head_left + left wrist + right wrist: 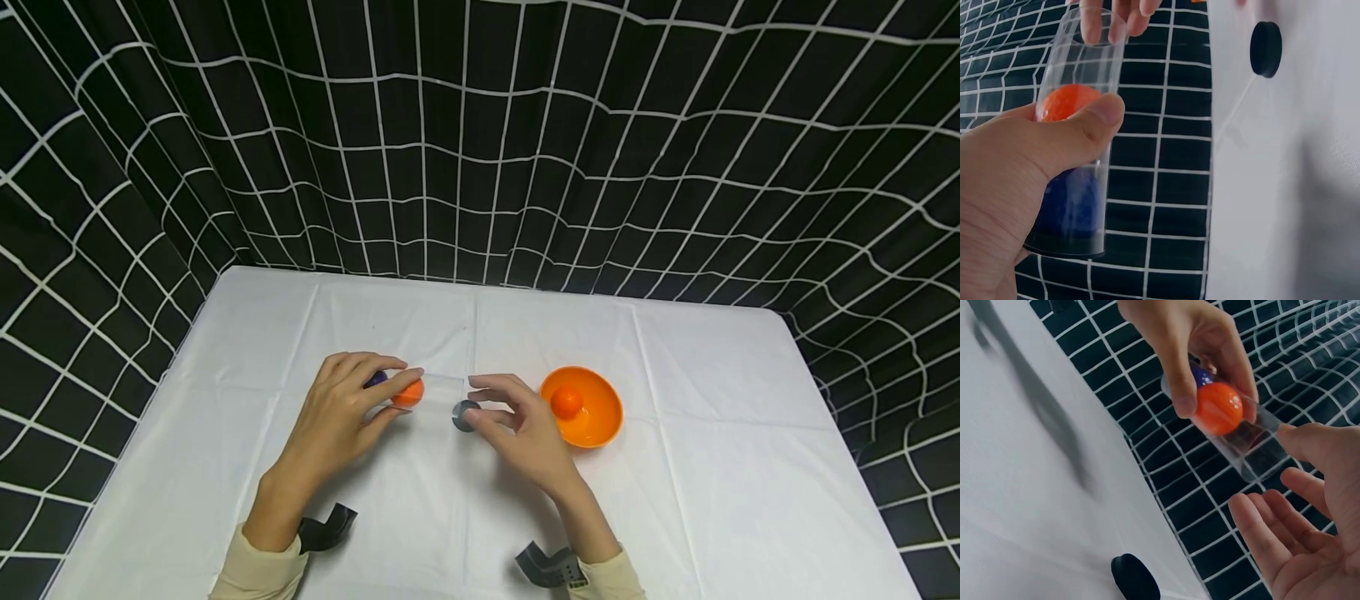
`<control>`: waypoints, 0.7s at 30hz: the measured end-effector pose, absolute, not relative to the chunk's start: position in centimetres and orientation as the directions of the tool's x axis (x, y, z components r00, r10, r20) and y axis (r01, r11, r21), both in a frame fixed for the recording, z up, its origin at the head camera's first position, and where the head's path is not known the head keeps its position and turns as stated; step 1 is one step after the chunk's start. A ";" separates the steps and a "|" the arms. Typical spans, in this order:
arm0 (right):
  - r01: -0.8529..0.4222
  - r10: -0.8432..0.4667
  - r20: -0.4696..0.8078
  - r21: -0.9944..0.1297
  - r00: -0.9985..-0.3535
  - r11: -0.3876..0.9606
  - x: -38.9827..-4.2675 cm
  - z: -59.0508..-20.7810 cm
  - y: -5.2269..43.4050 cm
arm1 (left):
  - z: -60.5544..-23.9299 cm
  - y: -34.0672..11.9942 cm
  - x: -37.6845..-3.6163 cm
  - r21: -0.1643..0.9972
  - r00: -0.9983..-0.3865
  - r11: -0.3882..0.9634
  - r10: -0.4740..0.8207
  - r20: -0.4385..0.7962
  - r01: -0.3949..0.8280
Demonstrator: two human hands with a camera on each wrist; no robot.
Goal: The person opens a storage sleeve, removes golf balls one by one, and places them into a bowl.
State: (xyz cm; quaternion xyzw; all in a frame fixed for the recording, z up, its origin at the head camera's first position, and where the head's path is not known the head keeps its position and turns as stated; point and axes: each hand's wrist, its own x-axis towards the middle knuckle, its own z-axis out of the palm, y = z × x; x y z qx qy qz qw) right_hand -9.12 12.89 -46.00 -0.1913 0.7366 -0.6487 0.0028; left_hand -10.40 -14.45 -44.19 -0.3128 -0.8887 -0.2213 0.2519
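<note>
My left hand [341, 408] grips a clear plastic tube [442, 390] held sideways above the table, thumb on one side and fingers on the other. Inside it sit an orange ball [1220, 409] and, deeper toward the palm, a dark blue ball [1072, 200]. Around the tube's far end, my right hand [525, 425] hovers with fingers spread and loosely bent. Whether its thumb or fingertips touch the rim, I cannot tell. A round black cap [1266, 50] rests on the white table below the tube; in the head view my right thumb partly covers it.
Just right of my right hand, an orange bowl [603, 417] stands on the white-covered table [750, 467], with another orange ball [567, 402] in it. A black curtain with a white grid [495, 150] surrounds the table's back and sides. Black straps [327, 529] show at both wrists.
</note>
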 end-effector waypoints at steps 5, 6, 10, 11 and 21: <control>-0.271 -0.290 0.240 -0.960 -0.926 0.072 -9.1 -46.1 12.7 | -44.1 -14.4 -10.4 0.227 -0.672 0.709 0.442 0.594 0.668; -0.270 -0.292 0.239 -0.960 -0.926 0.070 -9.1 -46.1 12.6 | -44.1 -14.4 -10.3 0.227 -0.673 0.710 0.441 0.594 0.666; -0.261 -0.294 0.230 -0.963 -0.928 0.069 -9.0 -46.2 12.6 | -44.0 -14.4 -10.3 0.222 -0.673 0.717 0.436 0.598 0.661; -0.258 -0.293 0.227 -0.964 -0.929 0.072 -9.0 -46.1 12.6 | -44.0 -14.4 -10.3 0.220 -0.672 0.718 0.434 0.600 0.660; -0.245 -0.291 0.217 -0.967 -0.932 0.064 -9.2 -46.2 12.6 | -43.9 -14.6 -10.3 0.211 -0.667 0.723 0.429 0.610 0.658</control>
